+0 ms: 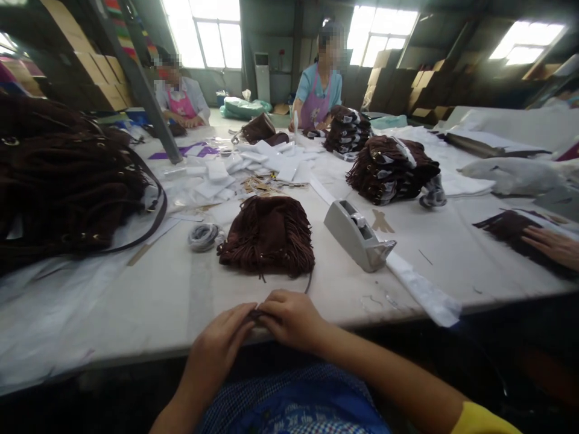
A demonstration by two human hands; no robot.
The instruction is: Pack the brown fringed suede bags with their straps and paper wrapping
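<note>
At the near edge of the white table [149, 313], your left hand [222, 336] and right hand [293, 316] pinch a thin dark-brown strap [256, 313], nearer than the brown, fringed, suede-like bag [270, 238]. You're apparently working the strap; next calls for steady fingertips.

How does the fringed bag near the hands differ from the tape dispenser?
The bag is dark brown; the tape dispenser is grey. The bag looks soft and fringed; the dispenser looks hard and smooth-sided. The bag appears larger than the dispenser. Both rest on the pale table.
</note>
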